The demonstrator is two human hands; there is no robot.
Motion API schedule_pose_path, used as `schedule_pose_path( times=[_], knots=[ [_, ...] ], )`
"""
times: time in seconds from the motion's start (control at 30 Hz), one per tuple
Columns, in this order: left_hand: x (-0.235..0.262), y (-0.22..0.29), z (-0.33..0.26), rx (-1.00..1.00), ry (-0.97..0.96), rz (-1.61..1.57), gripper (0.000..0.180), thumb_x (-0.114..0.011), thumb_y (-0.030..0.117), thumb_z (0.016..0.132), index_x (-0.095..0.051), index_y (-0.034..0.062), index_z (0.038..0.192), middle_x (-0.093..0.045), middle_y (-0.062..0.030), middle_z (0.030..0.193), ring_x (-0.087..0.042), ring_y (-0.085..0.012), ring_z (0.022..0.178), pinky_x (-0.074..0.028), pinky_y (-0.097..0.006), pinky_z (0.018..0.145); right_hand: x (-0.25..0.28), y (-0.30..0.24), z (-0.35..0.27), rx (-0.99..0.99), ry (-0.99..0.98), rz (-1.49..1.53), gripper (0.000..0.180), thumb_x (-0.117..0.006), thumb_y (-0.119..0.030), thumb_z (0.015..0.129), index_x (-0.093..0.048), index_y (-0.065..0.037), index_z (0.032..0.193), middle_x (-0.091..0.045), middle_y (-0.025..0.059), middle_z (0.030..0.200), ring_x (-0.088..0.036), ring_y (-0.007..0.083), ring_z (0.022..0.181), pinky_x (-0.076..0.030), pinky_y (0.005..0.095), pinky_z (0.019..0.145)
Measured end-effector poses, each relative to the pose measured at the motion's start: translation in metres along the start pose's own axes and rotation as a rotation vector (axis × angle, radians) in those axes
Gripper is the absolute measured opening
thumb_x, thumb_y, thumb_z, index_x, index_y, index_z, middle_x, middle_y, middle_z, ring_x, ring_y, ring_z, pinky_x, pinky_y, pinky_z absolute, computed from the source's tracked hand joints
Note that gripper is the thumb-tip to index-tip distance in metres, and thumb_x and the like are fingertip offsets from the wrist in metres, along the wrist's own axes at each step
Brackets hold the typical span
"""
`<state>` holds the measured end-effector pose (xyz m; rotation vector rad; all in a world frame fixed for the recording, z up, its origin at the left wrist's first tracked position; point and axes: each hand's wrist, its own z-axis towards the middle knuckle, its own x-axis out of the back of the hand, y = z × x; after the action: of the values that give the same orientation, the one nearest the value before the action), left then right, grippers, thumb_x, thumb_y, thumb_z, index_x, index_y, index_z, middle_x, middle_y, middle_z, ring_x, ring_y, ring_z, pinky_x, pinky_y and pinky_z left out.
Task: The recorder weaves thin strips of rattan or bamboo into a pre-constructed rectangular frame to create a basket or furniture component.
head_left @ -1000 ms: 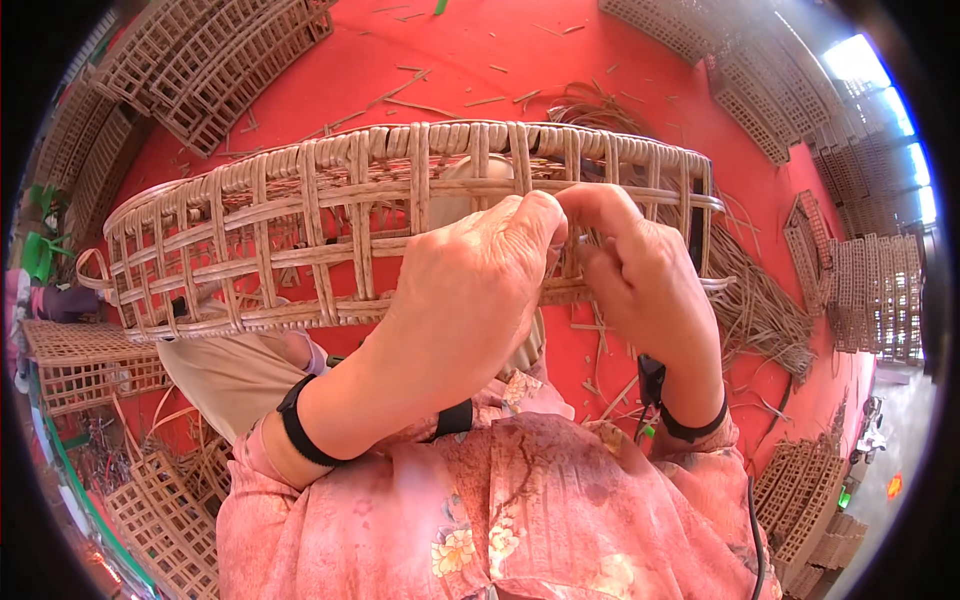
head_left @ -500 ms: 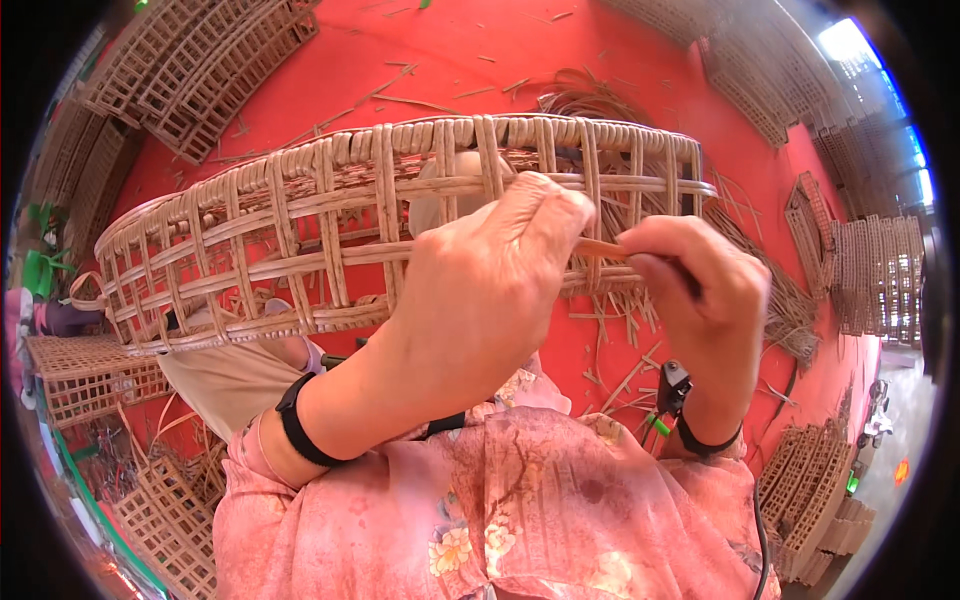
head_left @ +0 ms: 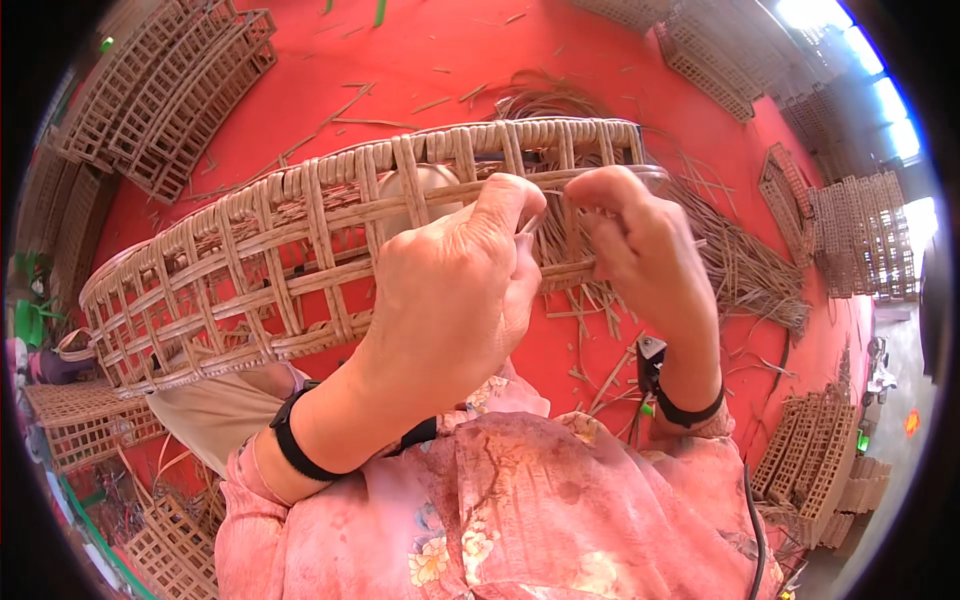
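A long woven wicker basket frame (head_left: pixel 300 250) lies across the person's lap above a red floor (head_left: pixel 420 60). The left hand (head_left: pixel 455 290) and the right hand (head_left: pixel 640 245) both grip its near rim, pinching a thin strip (head_left: pixel 535 222) between them.

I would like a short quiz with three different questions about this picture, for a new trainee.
1. True or false: both hands touch the long curved woven rattan lattice frame.
2. What colour is the floor under the work? A) grey B) red C) green
3. Fill in: each wrist wears a ______ band.

Key
1. True. The left hand and the right hand both grip the frame near its right end.
2. B. The floor is red, with loose rattan strips scattered on it.
3. Black: a black band on the left wrist, another on the right.
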<state>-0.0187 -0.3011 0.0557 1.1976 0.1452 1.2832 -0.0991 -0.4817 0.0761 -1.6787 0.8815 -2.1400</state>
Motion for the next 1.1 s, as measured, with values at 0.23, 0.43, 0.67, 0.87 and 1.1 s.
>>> schedule_pose_path(
  times=[0.23,0.43,0.67,0.87,1.1],
  knots=[
    [-0.012,-0.007,0.006,-0.019,-0.081,0.043,0.022,-0.069,0.003,0.088,-0.060,0.0064,0.108,-0.063,-0.0145,0.075,-0.067,-0.0340,0.070,-0.050,-0.041,0.063,0.008,0.003,0.010,0.025,-0.216,0.147,0.017,-0.060,-0.006,0.089,-0.061,-0.001,0.105,-0.069,0.0171,0.081,-0.069,0.0311,0.075,-0.052,0.0390,0.067],
    [-0.013,0.004,0.008,-0.086,-0.047,0.103,0.022,-0.068,0.003,0.088,-0.061,0.0052,0.109,-0.066,-0.0142,0.088,-0.068,-0.0335,0.078,-0.052,-0.041,0.068,0.013,0.018,-0.002,0.193,-0.046,0.143,0.013,-0.068,0.001,0.083,-0.067,-0.002,0.096,-0.067,0.0046,0.079,-0.058,0.0094,0.063,-0.047,0.0255,0.059],
    [-0.021,0.011,0.023,-0.124,-0.134,-0.019,0.026,-0.062,0.002,0.092,-0.062,0.0020,0.118,-0.063,-0.0162,0.113,-0.065,-0.0333,0.102,-0.054,-0.040,0.081,0.063,0.006,-0.027,0.042,0.226,-0.072,0.009,-0.066,0.004,0.082,-0.069,-0.002,0.090,-0.066,0.0061,0.076,-0.059,0.0119,0.062,-0.046,0.0279,0.057],
    [-0.060,0.017,0.031,-0.192,-0.216,-0.444,0.021,-0.058,0.003,0.097,-0.064,0.0008,0.117,-0.067,-0.0116,0.102,-0.069,-0.0226,0.092,-0.055,-0.031,0.076,0.061,0.007,-0.037,-0.020,0.324,0.172,0.012,-0.068,-0.003,0.090,-0.069,-0.002,0.102,-0.067,0.0036,0.077,-0.056,0.0035,0.065,-0.045,0.0222,0.057],
    [-0.051,0.019,0.033,0.186,-0.048,-0.673,0.011,-0.063,0.010,0.099,-0.068,-0.0003,0.098,-0.063,-0.0004,0.074,-0.054,-0.0027,0.068,-0.046,-0.024,0.060,-0.002,0.043,-0.003,-0.045,0.462,-0.082,0.033,-0.072,-0.019,0.088,-0.063,-0.001,0.114,-0.071,0.0157,0.097,-0.070,0.0275,0.080,-0.054,0.0392,0.069]
  ],
)
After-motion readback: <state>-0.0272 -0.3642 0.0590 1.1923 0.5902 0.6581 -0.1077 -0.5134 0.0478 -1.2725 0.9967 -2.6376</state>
